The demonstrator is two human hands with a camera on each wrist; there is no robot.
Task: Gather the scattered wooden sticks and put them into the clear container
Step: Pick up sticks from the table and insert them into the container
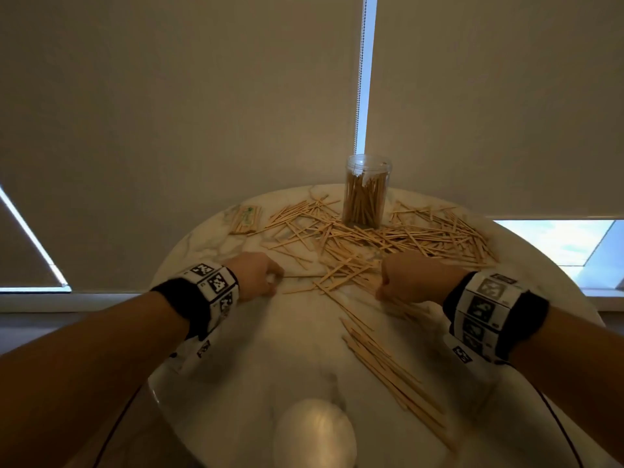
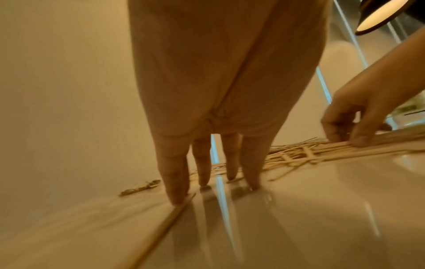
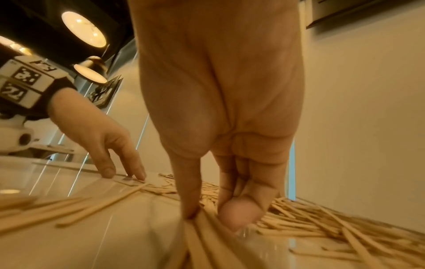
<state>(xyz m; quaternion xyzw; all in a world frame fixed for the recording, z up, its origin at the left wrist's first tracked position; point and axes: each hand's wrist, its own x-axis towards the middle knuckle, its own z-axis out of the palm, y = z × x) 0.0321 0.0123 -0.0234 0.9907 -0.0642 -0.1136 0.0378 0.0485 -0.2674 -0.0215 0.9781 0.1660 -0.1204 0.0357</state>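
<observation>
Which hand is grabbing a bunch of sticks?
The right hand: its thumb and fingers pinch a bundle of sticks. The left hand only touches one stick with straight fingertips.

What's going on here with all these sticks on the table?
A person is tidying wooden sticks strewn over a round marble table into a clear container, which stands upright at the far side, already partly filled. The right hand pinches a bunch of sticks against the tabletop. The left hand has its fingertips down on the table, touching a single stick. Most sticks still lie loose. A small packet sits at the far left.
</observation>
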